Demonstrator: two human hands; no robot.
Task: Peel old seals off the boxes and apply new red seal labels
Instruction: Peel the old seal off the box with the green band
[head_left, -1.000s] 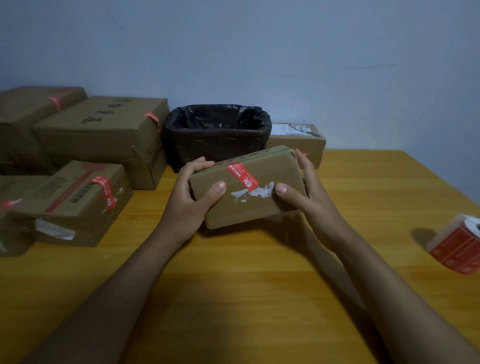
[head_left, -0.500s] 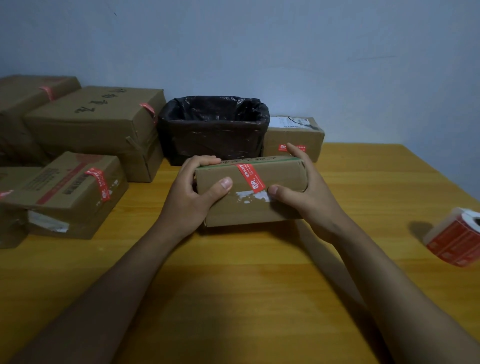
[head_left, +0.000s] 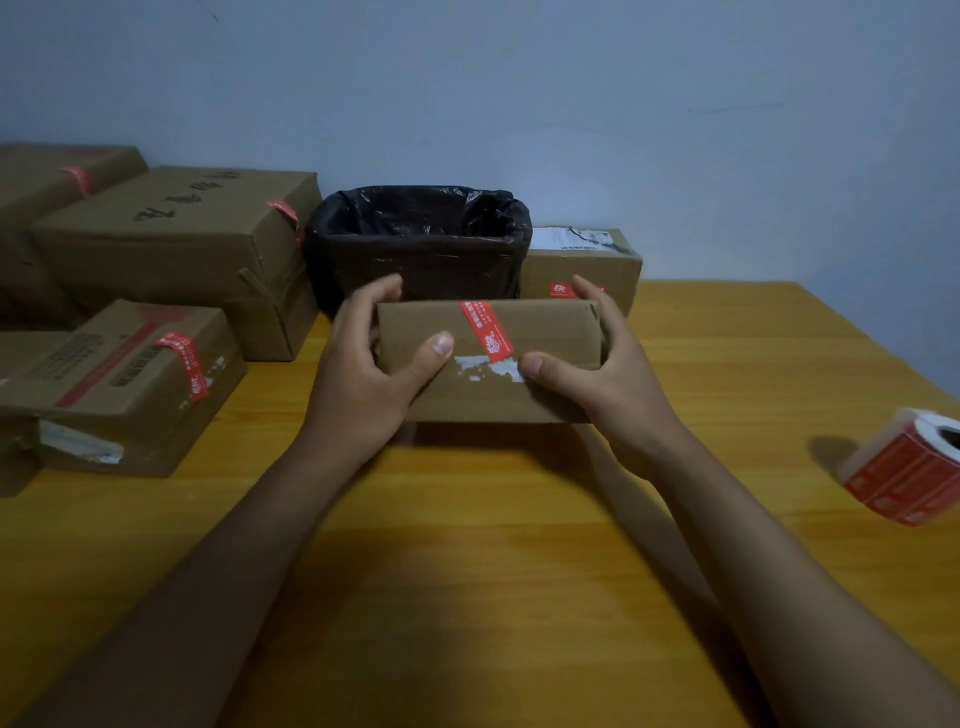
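A small cardboard box (head_left: 545, 332) sits at the middle of the wooden table, gripped at both ends. My left hand (head_left: 363, 374) holds its left end, thumb on the front face. My right hand (head_left: 608, 374) holds the right end, thumb pressing beside white torn paper residue (head_left: 485, 370). A red seal label (head_left: 485, 332) runs over the box's top edge and down the front. A roll of red seal labels (head_left: 906, 475) lies at the table's right edge.
A bin lined with a black bag (head_left: 418, 244) stands behind the box. Beside it on the right is a small box (head_left: 579, 265) with a red seal. Several larger sealed boxes (head_left: 171, 249) are stacked at the left. The table (head_left: 467, 545) is bare wood in front.
The box was tilted and lifted a second ago; both hands have levelled it and brought it down toward the table, front face toward me. Grips are unchanged.
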